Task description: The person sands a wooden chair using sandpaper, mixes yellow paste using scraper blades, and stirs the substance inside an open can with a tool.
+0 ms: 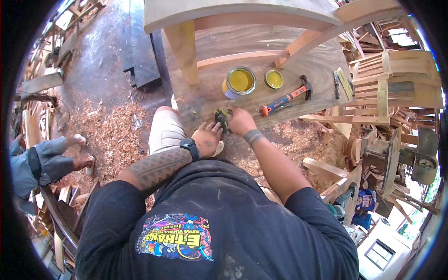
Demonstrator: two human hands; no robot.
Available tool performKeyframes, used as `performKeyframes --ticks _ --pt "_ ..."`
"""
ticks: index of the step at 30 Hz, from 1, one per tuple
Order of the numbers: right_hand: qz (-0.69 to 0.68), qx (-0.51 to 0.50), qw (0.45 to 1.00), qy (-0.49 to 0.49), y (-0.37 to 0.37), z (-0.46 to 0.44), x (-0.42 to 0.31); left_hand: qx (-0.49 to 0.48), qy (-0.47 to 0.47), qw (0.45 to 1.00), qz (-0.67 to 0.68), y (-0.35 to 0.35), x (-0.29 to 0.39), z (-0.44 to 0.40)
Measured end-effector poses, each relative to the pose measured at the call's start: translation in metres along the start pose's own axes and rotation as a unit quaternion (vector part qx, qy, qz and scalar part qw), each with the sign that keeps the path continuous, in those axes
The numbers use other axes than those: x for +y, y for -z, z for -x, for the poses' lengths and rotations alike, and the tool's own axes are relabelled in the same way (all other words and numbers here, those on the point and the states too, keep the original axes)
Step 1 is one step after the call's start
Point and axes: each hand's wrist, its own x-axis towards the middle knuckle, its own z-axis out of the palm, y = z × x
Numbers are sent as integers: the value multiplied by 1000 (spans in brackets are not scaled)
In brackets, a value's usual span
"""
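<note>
A small dark flat piece smeared with yellow (221,120) is between my hands at the bench's near edge. My left hand (208,139), below a black wristwatch, has its fingers over the lower end of this piece. At its right side my right hand (241,122) is closed with the fingers curled in; what they pinch is hidden. Just beyond stands an open can of yellow paste (240,82). Beside the can lies its lid (273,79), coated in the same yellow. To the right rests a claw hammer (288,97) with an orange and blue handle.
A curved wooden frame (242,59) stands on the plywood bench (308,100). A knife-like tool (336,85) lies near the right edge. Wood shavings (112,123) cover the floor. Another person (44,163) is at the left. Slatted wooden pieces (392,77) are stacked right.
</note>
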Motion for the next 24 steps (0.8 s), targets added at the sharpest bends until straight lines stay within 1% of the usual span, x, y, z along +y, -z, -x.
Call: performKeyframes --ticks 2,4,5,7,8,11,15,16,19,23,24 --pt "-18 13 999 -33 14 10 7 -26 2 1000 -2 5 -1 -2" --pt "-51 33 997 -45 16 12 14 -2 2 1000 3 6 -6 1" --pt "-42 29 998 -27 7 9 13 5 -2 1000 9 4 -3 6" --pt "-21 29 999 11 -10 -13 6 -25 5 1000 1 12 1 5" --pt "-32 13 999 -3 -9 -16 -7 -32 8 999 -11 11 2 2" --pt "-35 -44 998 -10 -2 -25 -3 -43 11 999 -12 12 1 1" --pt "-11 -31 999 5 15 -24 16 -20 17 1000 1 10 1 5" --pt "6 -41 999 36 4 -29 17 -31 22 999 -1 8 2 7" --pt "-10 -87 996 13 5 -30 -19 -41 23 999 -7 13 2 1" --pt "-6 -54 998 33 26 -29 0 -35 21 999 -9 1 -3 -1" --pt "-23 -51 998 40 28 -29 3 -37 20 999 -12 0 -2 1"
